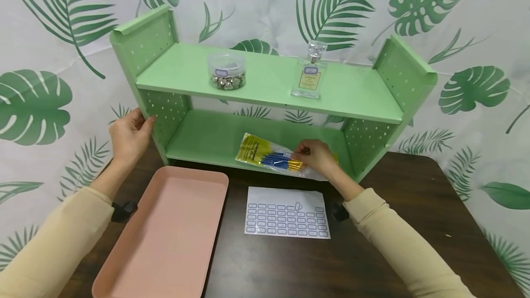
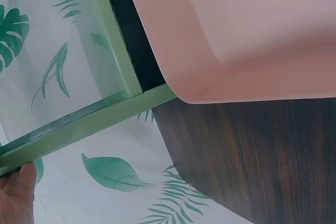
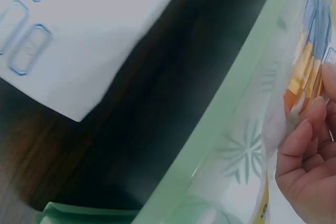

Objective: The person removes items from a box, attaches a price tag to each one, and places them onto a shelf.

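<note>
A green two-tier shelf [image 1: 265, 82] stands on the dark table. My left hand [image 1: 131, 134] grips the edge of its left side panel, and in the left wrist view the fingers [image 2: 23, 182] touch that edge. In my right hand [image 1: 316, 155] the thumb and fingers pinch a clear packet of paintbrushes [image 1: 276, 160] with a yellow card, at the front of the lower tier. Blue and gold brush handles show through the plastic in the right wrist view. A small label [image 1: 287, 155] is on the packet near my fingertips.
On the upper tier are a clear round tub [image 1: 226, 71] of small metallic pieces and a glass perfume bottle [image 1: 309, 77], each bearing a label. A pink tray [image 1: 169, 233] lies front left. A label sheet [image 1: 285, 213] lies in front of the shelf.
</note>
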The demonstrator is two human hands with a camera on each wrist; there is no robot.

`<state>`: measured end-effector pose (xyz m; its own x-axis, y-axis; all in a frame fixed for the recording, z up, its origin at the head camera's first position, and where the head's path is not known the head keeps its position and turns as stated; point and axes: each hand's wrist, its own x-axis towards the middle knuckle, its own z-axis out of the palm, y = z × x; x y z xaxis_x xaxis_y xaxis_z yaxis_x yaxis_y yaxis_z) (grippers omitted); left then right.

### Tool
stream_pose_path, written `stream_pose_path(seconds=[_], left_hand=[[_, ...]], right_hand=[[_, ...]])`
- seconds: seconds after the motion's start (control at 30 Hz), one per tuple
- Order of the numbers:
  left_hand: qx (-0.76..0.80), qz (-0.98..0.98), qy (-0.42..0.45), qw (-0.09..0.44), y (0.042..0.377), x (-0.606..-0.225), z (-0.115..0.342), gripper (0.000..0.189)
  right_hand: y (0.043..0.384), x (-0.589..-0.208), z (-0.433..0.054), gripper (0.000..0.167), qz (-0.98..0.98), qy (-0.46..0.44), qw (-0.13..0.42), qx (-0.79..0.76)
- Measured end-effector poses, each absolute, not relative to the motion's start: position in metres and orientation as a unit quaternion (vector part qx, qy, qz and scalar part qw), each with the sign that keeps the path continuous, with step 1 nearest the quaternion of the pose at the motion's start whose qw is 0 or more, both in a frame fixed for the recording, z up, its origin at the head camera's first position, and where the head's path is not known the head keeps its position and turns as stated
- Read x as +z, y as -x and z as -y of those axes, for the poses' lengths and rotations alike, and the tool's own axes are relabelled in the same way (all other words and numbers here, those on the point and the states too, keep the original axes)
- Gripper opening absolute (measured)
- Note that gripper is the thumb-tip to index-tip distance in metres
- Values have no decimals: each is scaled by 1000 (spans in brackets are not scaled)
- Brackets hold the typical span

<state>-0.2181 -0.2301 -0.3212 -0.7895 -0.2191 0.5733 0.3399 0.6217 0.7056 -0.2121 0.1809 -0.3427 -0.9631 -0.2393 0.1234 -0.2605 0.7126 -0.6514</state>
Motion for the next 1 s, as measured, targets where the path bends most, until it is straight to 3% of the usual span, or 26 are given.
stream_pose_path(seconds=[0.77, 1.0], left_hand=[[-427, 840, 41, 333, 219, -320, 231, 26], [-412, 851, 28, 326, 218, -321, 230, 26]], right_hand=[[235, -357, -172, 21, 941, -68, 33, 329], [229, -361, -172, 33, 937, -70, 36, 340]])
